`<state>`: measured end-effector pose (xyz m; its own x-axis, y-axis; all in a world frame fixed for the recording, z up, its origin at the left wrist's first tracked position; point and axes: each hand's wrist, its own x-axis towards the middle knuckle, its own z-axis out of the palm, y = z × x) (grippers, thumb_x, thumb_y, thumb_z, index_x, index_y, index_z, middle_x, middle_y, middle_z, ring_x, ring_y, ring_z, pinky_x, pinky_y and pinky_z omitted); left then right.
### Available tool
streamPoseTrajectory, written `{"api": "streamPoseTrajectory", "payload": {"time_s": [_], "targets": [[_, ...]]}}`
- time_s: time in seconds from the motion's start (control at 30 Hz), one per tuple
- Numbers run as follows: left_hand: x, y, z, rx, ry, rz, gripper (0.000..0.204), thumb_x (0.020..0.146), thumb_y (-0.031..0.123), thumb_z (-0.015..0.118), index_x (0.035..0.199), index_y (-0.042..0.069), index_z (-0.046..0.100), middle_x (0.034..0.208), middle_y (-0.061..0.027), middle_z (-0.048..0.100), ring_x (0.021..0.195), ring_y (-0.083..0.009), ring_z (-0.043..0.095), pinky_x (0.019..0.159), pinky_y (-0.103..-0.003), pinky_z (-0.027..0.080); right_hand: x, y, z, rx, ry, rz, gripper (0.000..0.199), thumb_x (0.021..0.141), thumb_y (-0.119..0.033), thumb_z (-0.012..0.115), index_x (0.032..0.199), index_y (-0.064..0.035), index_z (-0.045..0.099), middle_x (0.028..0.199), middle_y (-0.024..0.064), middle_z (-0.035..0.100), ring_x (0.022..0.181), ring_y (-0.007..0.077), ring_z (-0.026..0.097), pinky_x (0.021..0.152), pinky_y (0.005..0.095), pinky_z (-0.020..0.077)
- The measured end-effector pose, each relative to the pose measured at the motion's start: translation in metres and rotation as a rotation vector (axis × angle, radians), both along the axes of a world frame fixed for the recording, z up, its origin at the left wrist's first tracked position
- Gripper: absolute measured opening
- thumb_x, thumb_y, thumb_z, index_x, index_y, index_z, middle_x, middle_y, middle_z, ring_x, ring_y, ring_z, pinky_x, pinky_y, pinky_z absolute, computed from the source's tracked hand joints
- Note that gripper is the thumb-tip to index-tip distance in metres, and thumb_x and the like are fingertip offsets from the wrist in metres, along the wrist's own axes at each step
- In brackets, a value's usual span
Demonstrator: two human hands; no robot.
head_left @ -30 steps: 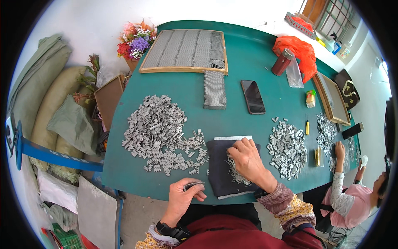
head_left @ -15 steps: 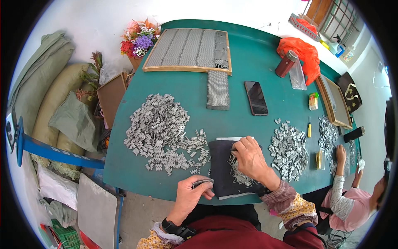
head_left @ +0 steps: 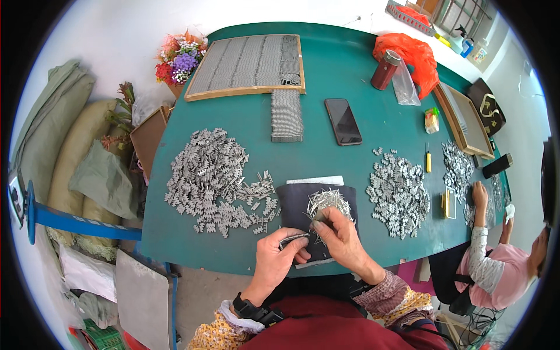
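Low at the table's near edge, my left hand (head_left: 274,256) pinches a short dark-grey metal strip (head_left: 294,238) between thumb and fingers. Close to the strip's right end, my right hand (head_left: 345,244) has thumb and fingertips pressed together; what they hold is too small to make out. Under and beyond my hands lies a dark cloth pad (head_left: 290,199) with a white edge showing at its far side. A loose heap of thin silvery pins (head_left: 328,200) lies on the pad, just beyond my right fingers.
Left is a big heap of toothed grey metal pieces (head_left: 204,178); another heap (head_left: 398,195) is right. A framed tray of linked strips (head_left: 245,64), a phone (head_left: 343,122), a red flask (head_left: 385,70) and a yellow-handled screwdriver (head_left: 429,161) lie farther off. A co-worker (head_left: 496,268) sits right.
My right hand has come off the pin heap and moved left and nearer, beside the strip in my left hand. The pin heap is now more exposed. The whole view has shifted slightly.
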<state>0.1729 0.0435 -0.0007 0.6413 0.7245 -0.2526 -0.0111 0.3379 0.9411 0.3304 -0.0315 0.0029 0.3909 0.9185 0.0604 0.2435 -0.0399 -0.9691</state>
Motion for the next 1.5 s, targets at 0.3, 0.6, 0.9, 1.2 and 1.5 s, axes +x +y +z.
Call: {"api": "streamPoseTrajectory", "payload": {"time_s": [0.3, 0.6, 0.9, 1.2, 1.5], "targets": [[0.008, -0.016, -0.001, 0.142, 0.029, -0.014, 0.012, 0.093, 0.000, 0.064, 0.102, -0.006, 0.066, 0.079, -0.0112, 0.070, 0.067, -0.0172, 0.070, 0.057, -0.027, 0.058, -0.009, -0.014, -0.017, 0.100, 0.159, 0.038, 0.006, 0.098, -0.004, 0.054, 0.102, 0.0000, 0.055, 0.087, 0.0046, 0.059, 0.078, 0.0090, 0.055, 0.070, 0.0262, 0.0484], [0.010, -0.019, -0.003, 0.124, 0.038, -0.048, 0.013, 0.093, 0.000, 0.063, 0.105, -0.007, 0.066, 0.082, -0.0130, 0.070, 0.069, -0.0190, 0.071, 0.059, -0.029, 0.060, -0.008, -0.022, -0.015, 0.087, 0.329, 0.028, 0.009, 0.101, -0.007, 0.052, 0.104, 0.0012, 0.054, 0.088, 0.0037, 0.059, 0.082, 0.0073, 0.056, 0.072, 0.0245, 0.0487], [0.009, -0.018, -0.004, 0.122, 0.024, -0.064, 0.015, 0.093, 0.000, 0.063, 0.106, -0.007, 0.066, 0.083, -0.0133, 0.070, 0.069, -0.0195, 0.071, 0.060, -0.030, 0.060, -0.011, -0.023, -0.015, 0.048, 0.342, 0.012, 0.012, 0.102, -0.009, 0.051, 0.105, 0.0017, 0.054, 0.090, 0.0044, 0.061, 0.084, 0.0067, 0.056, 0.073, 0.0247, 0.0492], [0.003, -0.014, -0.004, 0.110, 0.000, -0.065, 0.015, 0.093, 0.000, 0.062, 0.106, -0.006, 0.067, 0.082, -0.0126, 0.070, 0.069, -0.0186, 0.070, 0.060, -0.029, 0.059, -0.015, -0.021, -0.014, -0.018, 0.370, 0.032, 0.017, 0.103, -0.014, 0.050, 0.107, 0.0016, 0.056, 0.094, 0.0040, 0.062, 0.085, 0.0072, 0.058, 0.077, 0.0245, 0.0499], [-0.003, -0.011, -0.009, 0.050, -0.023, -0.058, 0.013, 0.093, -0.001, 0.063, 0.104, -0.005, 0.068, 0.080, -0.0121, 0.070, 0.067, -0.0178, 0.070, 0.059, -0.028, 0.059, -0.022, -0.018, -0.016, -0.030, 0.280, 0.011, 0.017, 0.103, -0.014, 0.051, 0.107, 0.0016, 0.055, 0.094, 0.0040, 0.062, 0.085, 0.0069, 0.057, 0.077, 0.0241, 0.0495]]}}
